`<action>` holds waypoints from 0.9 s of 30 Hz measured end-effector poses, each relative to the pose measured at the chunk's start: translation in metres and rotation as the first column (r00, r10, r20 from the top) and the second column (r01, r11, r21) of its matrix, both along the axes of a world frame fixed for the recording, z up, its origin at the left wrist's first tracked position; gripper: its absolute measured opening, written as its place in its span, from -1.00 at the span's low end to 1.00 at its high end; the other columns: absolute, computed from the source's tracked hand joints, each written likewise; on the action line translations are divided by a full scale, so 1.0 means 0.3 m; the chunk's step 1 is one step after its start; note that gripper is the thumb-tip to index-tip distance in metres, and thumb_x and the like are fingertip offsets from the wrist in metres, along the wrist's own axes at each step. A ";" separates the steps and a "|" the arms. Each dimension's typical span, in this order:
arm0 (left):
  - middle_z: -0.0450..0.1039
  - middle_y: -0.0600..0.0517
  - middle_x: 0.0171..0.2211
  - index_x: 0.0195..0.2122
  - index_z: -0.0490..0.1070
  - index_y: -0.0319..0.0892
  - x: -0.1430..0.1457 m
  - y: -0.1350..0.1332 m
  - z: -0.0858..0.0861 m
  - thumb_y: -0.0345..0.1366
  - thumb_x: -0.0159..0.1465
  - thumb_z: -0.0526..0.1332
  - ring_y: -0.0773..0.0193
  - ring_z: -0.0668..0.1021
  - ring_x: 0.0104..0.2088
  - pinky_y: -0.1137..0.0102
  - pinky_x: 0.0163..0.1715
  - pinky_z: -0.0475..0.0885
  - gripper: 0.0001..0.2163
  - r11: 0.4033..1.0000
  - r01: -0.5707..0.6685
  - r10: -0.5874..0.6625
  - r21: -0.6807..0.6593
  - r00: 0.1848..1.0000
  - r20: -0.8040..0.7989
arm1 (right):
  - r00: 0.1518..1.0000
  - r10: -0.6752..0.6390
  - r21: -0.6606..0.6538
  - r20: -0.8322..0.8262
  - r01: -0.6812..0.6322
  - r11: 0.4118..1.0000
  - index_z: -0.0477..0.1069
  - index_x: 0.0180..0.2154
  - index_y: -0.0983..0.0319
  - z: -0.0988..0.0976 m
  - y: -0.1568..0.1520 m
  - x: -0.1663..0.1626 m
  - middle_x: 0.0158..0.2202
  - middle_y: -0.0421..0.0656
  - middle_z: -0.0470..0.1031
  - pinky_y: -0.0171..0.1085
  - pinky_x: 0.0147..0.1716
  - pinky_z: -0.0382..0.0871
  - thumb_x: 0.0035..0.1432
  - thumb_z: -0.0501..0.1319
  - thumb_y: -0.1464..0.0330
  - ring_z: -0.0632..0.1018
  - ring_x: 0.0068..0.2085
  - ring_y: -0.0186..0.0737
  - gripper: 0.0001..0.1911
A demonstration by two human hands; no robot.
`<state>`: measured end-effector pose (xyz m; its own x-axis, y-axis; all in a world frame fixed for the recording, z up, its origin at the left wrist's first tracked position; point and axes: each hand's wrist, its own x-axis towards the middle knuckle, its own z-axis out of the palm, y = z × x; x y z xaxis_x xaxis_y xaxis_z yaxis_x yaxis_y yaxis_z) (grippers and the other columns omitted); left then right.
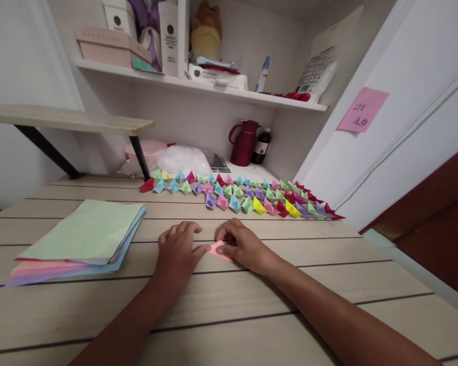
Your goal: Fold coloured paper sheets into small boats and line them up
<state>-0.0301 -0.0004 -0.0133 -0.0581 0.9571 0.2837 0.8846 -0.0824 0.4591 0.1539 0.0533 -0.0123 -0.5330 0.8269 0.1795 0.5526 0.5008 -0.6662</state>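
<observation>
Pink paper piece [215,247]: one, small, flat on the slatted tabletop [213,305], between my hands; I judge it part-folded, lacking the raised peak of the finished pieces.
Right hand [242,244]: fingers curled, thumb and forefinger closed on the piece.
Left hand [179,244]: half open, fingers loosely bent, thumb tip at the piece's left corner; I see no firm grip.
Folded paper boats [235,204]: dozens, mixed colours, standing in rows behind my hands; done, as I judge.
Paper stack [87,229]: loose sheets, pale green uppermost, left of my hands; unfolded as far as I see.
</observation>
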 end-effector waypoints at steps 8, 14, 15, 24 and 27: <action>0.50 0.11 -0.12 -0.31 0.51 0.04 0.002 0.012 -0.020 -0.23 0.11 0.29 0.13 0.45 -0.04 0.14 0.03 0.15 -0.90 0.998 0.052 -0.053 0.030 0.998 0.038 | 0.983 0.070 -0.063 -0.169 -0.082 0.995 0.42 -0.42 0.24 0.003 -0.009 0.018 -0.41 -0.23 0.40 -0.33 -0.36 0.22 0.00 0.32 0.42 0.38 -0.35 -0.31 -0.91; 0.52 0.12 -0.14 -0.47 0.55 0.05 -0.003 0.020 -0.017 -0.25 0.11 0.29 0.16 0.48 -0.06 0.14 0.04 0.17 -0.94 0.999 0.054 -0.053 0.000 0.994 0.098 | 0.952 0.071 -0.180 -0.297 -0.129 0.975 0.37 -0.43 0.25 0.001 -0.017 0.024 -0.48 -0.27 0.37 -0.38 -0.45 0.21 0.02 0.32 0.35 0.35 -0.43 -0.37 -0.85; 0.52 0.13 -0.14 -0.47 0.55 0.05 -0.002 0.020 -0.014 -0.26 0.11 0.29 0.16 0.49 -0.06 0.14 0.04 0.17 -0.94 0.998 0.061 -0.060 0.000 0.992 0.110 | 0.951 0.074 -0.163 -0.299 -0.127 0.978 0.38 -0.43 0.25 0.002 -0.019 0.025 -0.47 -0.26 0.37 -0.38 -0.44 0.22 0.03 0.32 0.35 0.36 -0.43 -0.36 -0.85; 0.55 0.08 -0.20 -0.44 0.57 0.01 0.013 0.014 0.001 -0.20 0.13 0.27 0.17 0.52 -0.12 0.20 0.00 0.29 -0.91 0.976 0.216 -0.213 0.016 0.942 0.258 | 0.940 0.055 -0.100 -0.336 -0.094 0.991 0.38 -0.43 0.23 0.015 -0.026 0.040 -0.43 -0.24 0.41 -0.36 -0.37 0.25 0.06 0.32 0.36 0.40 -0.36 -0.33 -0.86; 0.56 0.08 -0.27 -0.46 0.55 -0.03 0.016 0.011 0.005 -0.24 0.12 0.26 0.19 0.54 -0.17 0.24 -0.05 0.34 -0.92 0.969 0.243 -0.247 0.052 0.919 0.309 | 0.932 0.057 -0.106 -0.359 -0.101 0.989 0.38 -0.43 0.24 0.034 -0.035 0.043 -0.42 -0.23 0.42 -0.35 -0.35 0.27 0.07 0.32 0.33 0.41 -0.35 -0.32 -0.84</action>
